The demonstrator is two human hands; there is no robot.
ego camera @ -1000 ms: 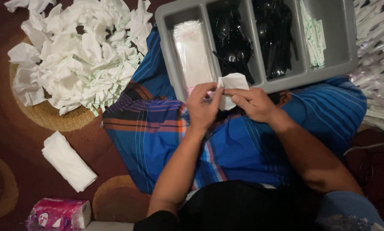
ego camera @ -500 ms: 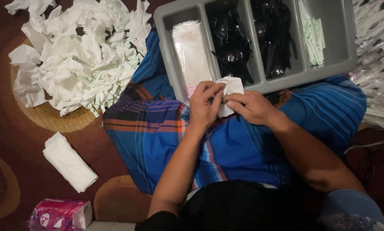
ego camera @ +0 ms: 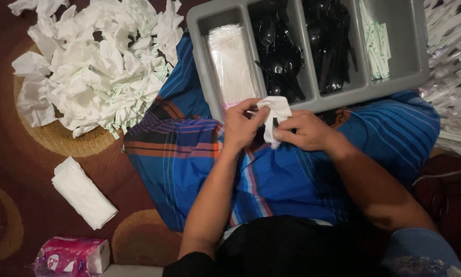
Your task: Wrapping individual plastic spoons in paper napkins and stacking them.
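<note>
My left hand [ego camera: 242, 124] and my right hand [ego camera: 303, 131] meet over my lap, both pinching a white paper napkin [ego camera: 274, 114] with something dark showing in its fold. They hover just in front of a grey divided tray [ego camera: 204, 61] that rests on my blue striped cloth [ego camera: 189, 154]. The tray's compartments hold clear plastic sleeves [ego camera: 232, 61], black plastic cutlery [ego camera: 302, 46] and thin green-and-white packets [ego camera: 376, 43].
A heap of folded white napkin bundles [ego camera: 94, 66] lies on the patterned carpet to the left. A stack of white napkins [ego camera: 81, 192] and a pink tissue pack [ego camera: 74, 255] sit lower left. Wrapped cutlery packs [ego camera: 453, 72] pile at the right.
Both hands have shifted slightly lower and closer together, folding the napkin tighter between the fingers.
</note>
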